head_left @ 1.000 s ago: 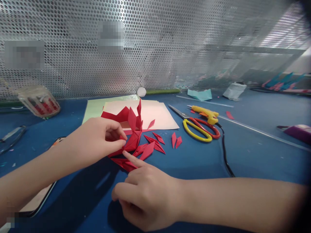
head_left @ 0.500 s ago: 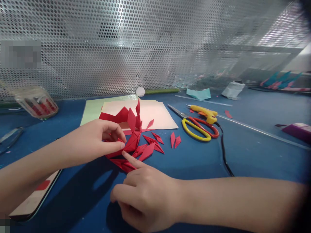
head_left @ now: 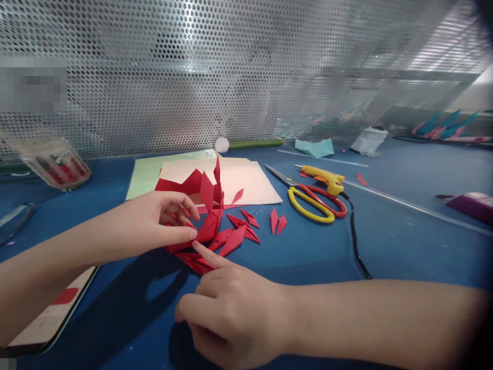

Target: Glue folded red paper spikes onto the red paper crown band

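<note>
A red folded-paper form with upright pointed pieces stands at the middle of the blue table. My left hand has its thumb and fingers closed around the form's left side. The index finger of my right hand points out and touches its lower edge, while the other fingers are curled and look to hold nothing. Several loose red pointed pieces lie just right of the form. Two small red pieces are farther right. Behind are cream sheets, with one red piece on top.
Scissors with yellow and red handles lie right of centre beside a yellow glue gun and its black cord. A jar stands at left, a phone lower left. A perforated metal screen rises behind.
Both hands hold nearly the same place. The view has shifted very slightly; the red form and the loose pieces look unchanged.
</note>
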`<state>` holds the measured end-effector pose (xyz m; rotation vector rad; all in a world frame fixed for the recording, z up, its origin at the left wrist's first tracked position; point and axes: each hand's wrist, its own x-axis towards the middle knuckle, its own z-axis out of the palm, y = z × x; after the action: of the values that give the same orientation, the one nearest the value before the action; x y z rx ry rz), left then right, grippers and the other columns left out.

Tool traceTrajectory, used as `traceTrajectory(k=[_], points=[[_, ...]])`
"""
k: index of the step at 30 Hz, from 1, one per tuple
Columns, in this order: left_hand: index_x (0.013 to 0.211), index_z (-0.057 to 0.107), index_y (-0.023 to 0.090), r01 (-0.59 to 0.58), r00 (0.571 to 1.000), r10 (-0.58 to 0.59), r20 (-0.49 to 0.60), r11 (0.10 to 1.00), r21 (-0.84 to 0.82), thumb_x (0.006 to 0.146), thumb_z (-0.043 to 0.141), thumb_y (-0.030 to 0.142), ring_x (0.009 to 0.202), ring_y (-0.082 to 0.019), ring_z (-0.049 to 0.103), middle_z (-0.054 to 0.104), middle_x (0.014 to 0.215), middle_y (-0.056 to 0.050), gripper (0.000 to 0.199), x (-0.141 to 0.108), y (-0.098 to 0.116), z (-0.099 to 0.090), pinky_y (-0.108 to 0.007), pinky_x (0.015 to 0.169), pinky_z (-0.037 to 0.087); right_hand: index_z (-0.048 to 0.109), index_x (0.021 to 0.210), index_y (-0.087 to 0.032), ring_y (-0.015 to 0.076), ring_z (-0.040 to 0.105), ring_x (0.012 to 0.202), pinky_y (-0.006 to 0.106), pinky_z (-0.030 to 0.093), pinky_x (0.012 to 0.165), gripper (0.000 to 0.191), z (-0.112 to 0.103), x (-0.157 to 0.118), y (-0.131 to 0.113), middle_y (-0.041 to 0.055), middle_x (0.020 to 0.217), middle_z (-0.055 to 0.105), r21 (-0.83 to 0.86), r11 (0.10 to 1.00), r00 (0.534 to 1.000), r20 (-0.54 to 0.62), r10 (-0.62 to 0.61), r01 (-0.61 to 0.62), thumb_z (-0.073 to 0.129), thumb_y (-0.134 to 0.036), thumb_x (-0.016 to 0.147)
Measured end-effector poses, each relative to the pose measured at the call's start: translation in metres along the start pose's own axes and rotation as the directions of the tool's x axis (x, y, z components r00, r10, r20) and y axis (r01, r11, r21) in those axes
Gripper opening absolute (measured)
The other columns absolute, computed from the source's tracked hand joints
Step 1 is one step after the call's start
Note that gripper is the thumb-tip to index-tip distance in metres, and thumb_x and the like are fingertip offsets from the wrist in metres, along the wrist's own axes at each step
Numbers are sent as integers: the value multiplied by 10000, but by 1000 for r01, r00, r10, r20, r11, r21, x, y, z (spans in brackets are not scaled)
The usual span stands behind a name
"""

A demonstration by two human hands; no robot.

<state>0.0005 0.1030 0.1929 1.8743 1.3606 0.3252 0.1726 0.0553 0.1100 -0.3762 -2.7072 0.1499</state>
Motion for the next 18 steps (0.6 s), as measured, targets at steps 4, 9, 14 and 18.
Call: traceTrajectory(k=[4,9,14,18], points=[[901,594,250,5,1000,-5,7,1000,-4,728,649,351,717,-135,587,651,760,37,208,1,-4,0,-238,623,465,597,872,-162,101,530,523,361,-15,1162,191,0,0,0,-50,572,597,-3,1000,1000,-4,-2,2,429,-145,781],[971,593,256,20,1000,-20,9,1000,-1,735,649,368,704,-127,580,652,754,38,267,2,-5,0,-225,600,450,607,863,-167,97,514,510,351,10,1162,187,0,0,0,-53,561,565,-8,1000,1000,-10,5,-5,441,-158,776],[921,607,243,22,1000,-22,0,1000,-16,725,646,353,771,-156,617,675,814,11,228,1,-5,1,-265,666,484,606,868,-168,100,520,518,360,21,1160,184,0,0,0,-45,566,577,-12,1000,1000,0,6,-6,448,-163,773],[883,606,240,24,1000,-24,5,1000,-17,718,644,366,783,-170,627,673,826,5,211,2,-5,1,-281,675,493,598,869,-170,99,526,524,360,24,1160,175,0,0,-1,-47,570,573,-7,1000,1000,2,10,-10,448,-160,779]])
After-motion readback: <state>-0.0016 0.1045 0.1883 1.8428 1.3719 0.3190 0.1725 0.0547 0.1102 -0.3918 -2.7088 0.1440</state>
